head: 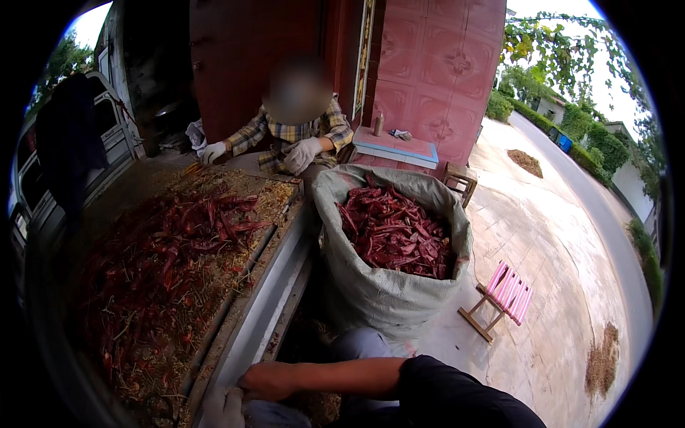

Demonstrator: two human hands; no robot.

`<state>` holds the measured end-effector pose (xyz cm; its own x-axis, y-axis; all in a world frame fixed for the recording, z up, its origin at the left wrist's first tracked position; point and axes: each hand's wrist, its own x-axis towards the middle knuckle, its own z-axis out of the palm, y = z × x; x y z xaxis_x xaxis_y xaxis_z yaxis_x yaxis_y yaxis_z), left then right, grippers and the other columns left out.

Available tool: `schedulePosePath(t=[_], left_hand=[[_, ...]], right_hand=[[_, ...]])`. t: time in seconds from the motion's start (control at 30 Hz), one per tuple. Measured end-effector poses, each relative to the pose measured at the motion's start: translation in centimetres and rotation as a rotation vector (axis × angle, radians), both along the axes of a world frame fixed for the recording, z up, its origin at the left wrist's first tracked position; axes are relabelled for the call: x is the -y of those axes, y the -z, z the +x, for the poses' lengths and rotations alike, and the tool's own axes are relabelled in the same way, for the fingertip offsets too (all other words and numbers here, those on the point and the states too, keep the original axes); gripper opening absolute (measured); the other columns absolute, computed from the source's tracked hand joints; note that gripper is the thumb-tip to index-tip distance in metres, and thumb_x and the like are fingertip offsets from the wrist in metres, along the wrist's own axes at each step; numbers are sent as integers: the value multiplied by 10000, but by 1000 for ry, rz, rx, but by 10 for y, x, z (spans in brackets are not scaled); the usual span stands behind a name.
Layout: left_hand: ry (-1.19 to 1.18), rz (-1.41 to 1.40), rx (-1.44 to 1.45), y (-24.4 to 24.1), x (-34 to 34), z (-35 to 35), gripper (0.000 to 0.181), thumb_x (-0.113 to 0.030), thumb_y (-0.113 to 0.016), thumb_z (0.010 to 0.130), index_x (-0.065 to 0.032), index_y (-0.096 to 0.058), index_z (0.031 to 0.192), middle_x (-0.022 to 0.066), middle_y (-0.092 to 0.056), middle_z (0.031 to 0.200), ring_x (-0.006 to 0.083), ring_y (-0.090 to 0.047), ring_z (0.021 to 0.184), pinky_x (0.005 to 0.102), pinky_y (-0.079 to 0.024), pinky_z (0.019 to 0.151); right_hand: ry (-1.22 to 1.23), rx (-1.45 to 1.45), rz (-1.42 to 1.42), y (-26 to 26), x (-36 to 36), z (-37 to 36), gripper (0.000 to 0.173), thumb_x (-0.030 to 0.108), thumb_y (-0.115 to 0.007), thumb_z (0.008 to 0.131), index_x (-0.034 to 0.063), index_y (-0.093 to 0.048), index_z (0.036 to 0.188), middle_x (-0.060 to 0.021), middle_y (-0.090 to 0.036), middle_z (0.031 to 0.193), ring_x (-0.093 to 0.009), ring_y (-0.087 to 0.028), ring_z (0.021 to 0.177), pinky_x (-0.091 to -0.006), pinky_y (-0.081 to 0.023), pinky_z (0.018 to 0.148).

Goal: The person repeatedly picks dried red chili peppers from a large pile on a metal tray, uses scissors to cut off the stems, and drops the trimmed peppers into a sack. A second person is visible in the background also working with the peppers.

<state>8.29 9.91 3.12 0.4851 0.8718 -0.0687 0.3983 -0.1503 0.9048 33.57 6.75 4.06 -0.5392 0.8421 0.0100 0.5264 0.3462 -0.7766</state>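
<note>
My right hand (266,379) is at the lower middle, beside the metal edge of a truck bed. Its fingers are curled and partly hidden. My left hand (226,407), in a pale work glove, touches or nearly touches it at the bottom edge of the picture. Whether the right hand grips the glove, I cannot tell. Dried red chili peppers (176,235), mixed with stems and loose seeds, lie on the truck bed (246,315) to the left. In front of me stands a large woven sack (374,299) with more dried red peppers (396,230) inside.
Across the bed sits a person in a plaid shirt (299,131) and pale gloves, one hand near the peppers. Right of the sack are a striped folding stool (508,294) and a wooden stool (461,182). A bottle (379,124) and gloves (401,135) lie on a tiled ledge (396,152).
</note>
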Motion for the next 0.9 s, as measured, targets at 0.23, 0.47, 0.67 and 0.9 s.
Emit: schedulePosePath(t=[0.23, 0.47, 0.67, 0.9], left_hand=[[-314, -550, 600, 1, 24, 57, 109, -107, -587, 1040, -46, -622, 956, 31, -621, 846, 72, -588, 717, 220, -454, 550], [-391, -730, 1010, 6, 42, 46, 108, -99, -633, 1043, -11, -660, 988, 28, -643, 873, 89, -592, 706, 228, -484, 615], [-381, -770, 1149, 15, 41, 52, 157, -163, -643, 1055, -26, -665, 982, 24, -644, 853, 107, -595, 718, 240, -469, 622], [-231, -305, 381, 16, 47, 35, 281, -215, -646, 1057, 26, -680, 1197, 103, -733, 1124, 196, -702, 1005, 324, -554, 928]], right_hand=[[148, -129, 307, -2, 15, 0, 218, 233, -685, 1011, 16, -682, 1037, -206, -700, 906, -445, -692, 860, -493, -560, 722], [116, -199, 276, -4, 18, -17, 227, 252, -687, 1016, 33, -681, 954, -164, -674, 852, -408, -686, 817, -485, -548, 694], [112, -273, 253, 1, 23, -14, 187, 192, -681, 1021, 10, -662, 981, -189, -666, 867, -420, -683, 828, -478, -554, 720], [182, -334, 31, -5, 27, -2, 225, 207, -603, 1082, -10, -648, 1117, -162, -666, 865, -301, -685, 785, -406, -551, 713]])
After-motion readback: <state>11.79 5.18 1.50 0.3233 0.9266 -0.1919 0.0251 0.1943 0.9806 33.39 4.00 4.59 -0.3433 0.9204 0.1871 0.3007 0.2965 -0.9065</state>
